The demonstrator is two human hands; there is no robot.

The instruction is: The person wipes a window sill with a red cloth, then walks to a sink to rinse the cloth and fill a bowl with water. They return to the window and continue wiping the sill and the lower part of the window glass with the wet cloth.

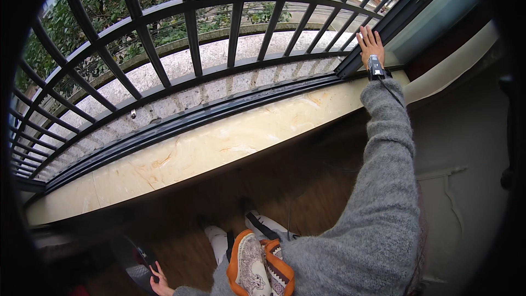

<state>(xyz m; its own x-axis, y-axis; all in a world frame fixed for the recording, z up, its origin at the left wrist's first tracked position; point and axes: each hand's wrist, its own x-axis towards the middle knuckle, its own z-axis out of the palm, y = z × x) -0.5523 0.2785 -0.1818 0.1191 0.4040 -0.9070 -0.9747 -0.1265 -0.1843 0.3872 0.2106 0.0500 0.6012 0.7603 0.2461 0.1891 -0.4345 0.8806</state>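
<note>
My right hand [372,47] is at the upper right, palm against the dark metal frame of a sliding window sash [359,59], fingers extended and somewhat spread. A small black device [374,65] with a cable is strapped to that wrist. At the lower left, my left hand [161,280] has its fingers at the edge of a dark, glossy object [133,257]. That object lies in shadow, and whether my fingers grip it is unclear. A beige marbled sill [205,144] and a dark window track [197,125] stretch between the hands.
Black metal bars [193,43] stand outside the track, above a rough stone ledge [242,84]. Frosted glass [437,20] fills the sash on the right. Below the sill is a dark brown floor [271,185]. A patterned orange-trimmed cloth [252,263] hangs at my front.
</note>
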